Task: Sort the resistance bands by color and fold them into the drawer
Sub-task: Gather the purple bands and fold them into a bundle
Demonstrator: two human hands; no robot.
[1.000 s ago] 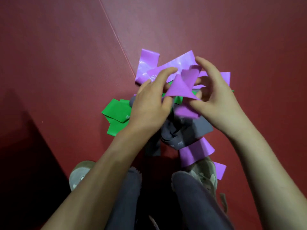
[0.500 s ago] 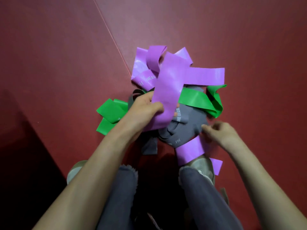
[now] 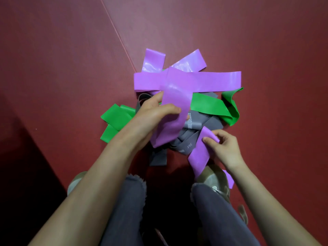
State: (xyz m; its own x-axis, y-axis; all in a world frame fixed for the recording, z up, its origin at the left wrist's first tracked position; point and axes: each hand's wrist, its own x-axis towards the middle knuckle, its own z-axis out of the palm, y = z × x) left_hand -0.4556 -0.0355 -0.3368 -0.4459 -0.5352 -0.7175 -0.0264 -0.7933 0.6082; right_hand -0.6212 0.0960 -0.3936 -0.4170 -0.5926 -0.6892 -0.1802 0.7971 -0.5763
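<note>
Resistance bands (image 3: 209, 80), flat rubber strips, purple/green/grey: tangled heap on red mat floor (image 3: 71, 68). L hand (image 3: 156, 112) curled round wide purple strip (image 3: 173, 103); R hand (image 3: 225, 148) pinches purple end (image 3: 200, 153). Step: pulling purples out, sorting barely begun. Next: free them w/o dragging green strip (image 3: 207, 105), grey strip (image 3: 188, 141). Drawer not in view.

Seemingly a gym or exercise room: a dark red matted floor (image 3: 248, 32) spreads all round the heap of resistance bands (image 3: 204, 80), with a thin seam (image 3: 117, 32) running away from the heap's far-left edge.
</note>
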